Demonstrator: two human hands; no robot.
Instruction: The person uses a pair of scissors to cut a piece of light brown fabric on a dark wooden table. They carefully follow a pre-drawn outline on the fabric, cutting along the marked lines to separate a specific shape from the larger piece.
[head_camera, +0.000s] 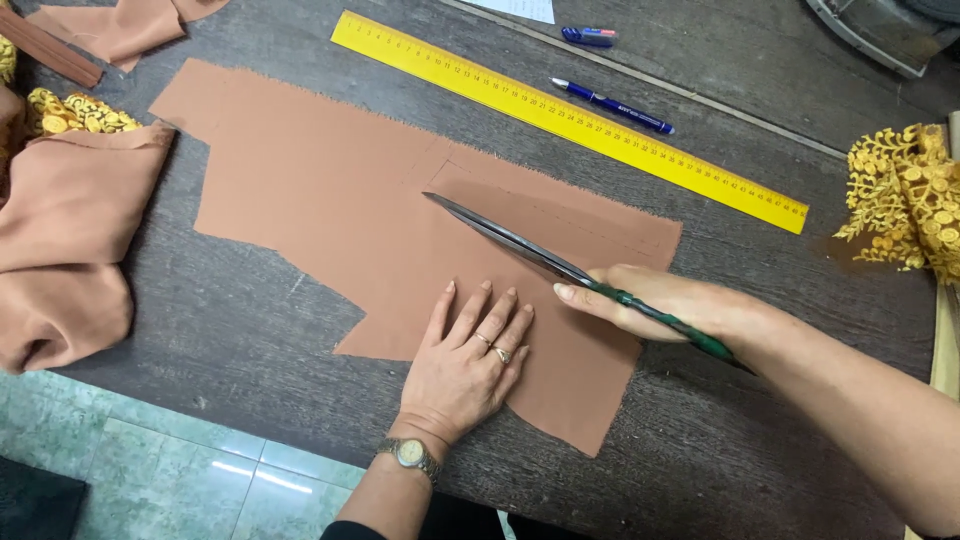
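Lying flat across the middle of the dark wooden table (250, 330), the brown fabric piece (330, 190) showed a matte terracotta face, frayed along its far edge and cut into stepped, angled outlines on the near side, with a faint dashed line marked near its right end. The left hand (468, 355) pressed palm-down on the cloth's near part, fingers spread and flat, rings on two fingers and a wristwatch (411, 455) at the wrist. The right hand (660, 305) was clenched around the green handles of long tailor's scissors (520, 243), whose blades looked together and lay over the fabric, pointing away to the left.

Beyond the cloth sat a yellow ruler (570, 118), a blue pen (612, 106) just past it, and yellow lace trim (905, 195) at the right edge. Bunched brown cloth (65, 240) was heaped at the left. Pale green floor tiles (170, 470) showed below the table's near edge.
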